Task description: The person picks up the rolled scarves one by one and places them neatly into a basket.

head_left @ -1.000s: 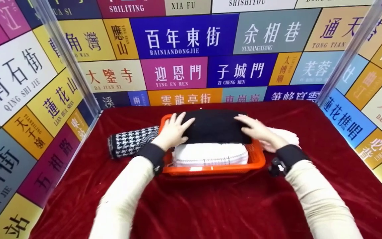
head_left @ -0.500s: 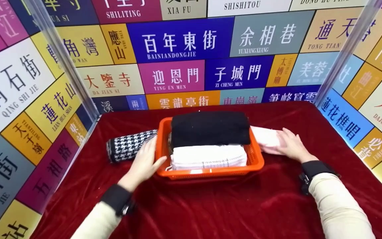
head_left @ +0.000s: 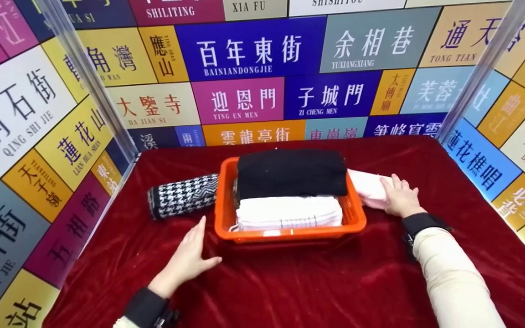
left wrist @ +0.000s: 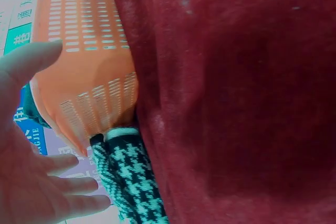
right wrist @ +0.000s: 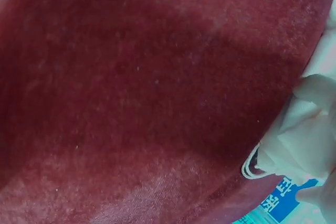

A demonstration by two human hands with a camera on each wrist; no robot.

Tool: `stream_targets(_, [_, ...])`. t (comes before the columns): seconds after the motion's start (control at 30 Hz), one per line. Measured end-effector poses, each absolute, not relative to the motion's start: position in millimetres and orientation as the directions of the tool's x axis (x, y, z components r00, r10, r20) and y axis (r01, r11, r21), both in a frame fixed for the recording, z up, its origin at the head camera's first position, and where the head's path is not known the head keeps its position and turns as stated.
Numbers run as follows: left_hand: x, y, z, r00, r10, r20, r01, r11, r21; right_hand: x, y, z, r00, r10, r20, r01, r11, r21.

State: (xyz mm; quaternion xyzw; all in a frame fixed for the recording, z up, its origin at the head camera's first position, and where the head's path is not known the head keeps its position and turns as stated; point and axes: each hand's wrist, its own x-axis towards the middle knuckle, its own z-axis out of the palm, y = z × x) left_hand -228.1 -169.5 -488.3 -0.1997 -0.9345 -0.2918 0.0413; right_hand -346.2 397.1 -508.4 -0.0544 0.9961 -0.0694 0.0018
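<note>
My left hand (head_left: 187, 262) hovers over the red cloth, front left of the orange basket (head_left: 290, 234). Its fingers are spread and hold nothing; the left wrist view shows thumb and fingers apart. With my right hand (head_left: 403, 199) I grip the right end of a pale pink folded garment (head_left: 367, 186), which lies against the basket's right side. In the right wrist view the thumb rests on the pale fabric (right wrist: 304, 145), where a white cord loop hangs out. Inside the basket are a black folded garment (head_left: 292, 173) and a white folded cloth (head_left: 290, 212).
A black-and-white houndstooth roll (head_left: 182, 196) lies at the basket's left side. Red velvety cloth (head_left: 299, 282) covers the table. Sign-printed walls (head_left: 253, 50) enclose the back and both sides, with clear posts (head_left: 486, 68) at the corners.
Both hands have left the black garment in the basket. The left passed the basket's left rim and drew back toward me; the right moved out to the pink garment and stays there.
</note>
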Motion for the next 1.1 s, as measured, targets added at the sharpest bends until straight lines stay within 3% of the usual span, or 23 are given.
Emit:
stream_targets(0.4, [-223.3, -173.3, -494.7, -0.904, 0.374, 0.206, 0.426, 0.752, 0.503, -346.9, 386.0, -520.8, -0.980, 0.034, 0.194, -0.013, 0.971, -0.238])
stream_targets(0.5, [-222.4, -174.1, -495.0, -0.904, 0.374, 0.209, 0.427, 0.753, 0.500, -346.4, 384.8, -517.7, -0.984, 0.051, 0.171, 0.002, 0.962, -0.274])
stream_targets(0.7, [-220.9, -177.1, -494.5, -0.913, 0.358, 0.196, 0.407, 0.752, 0.519, -345.3, 388.4, -505.0, -0.992, 0.023, 0.124, -0.014, 0.958, -0.287])
stream_targets(1.1, [-226.5, -177.9, -493.0, -0.925, 0.340, 0.168, 0.376, 0.756, 0.536, -338.4, 391.0, -494.8, -0.952, 0.040, 0.303, -0.050, 0.958, -0.283])
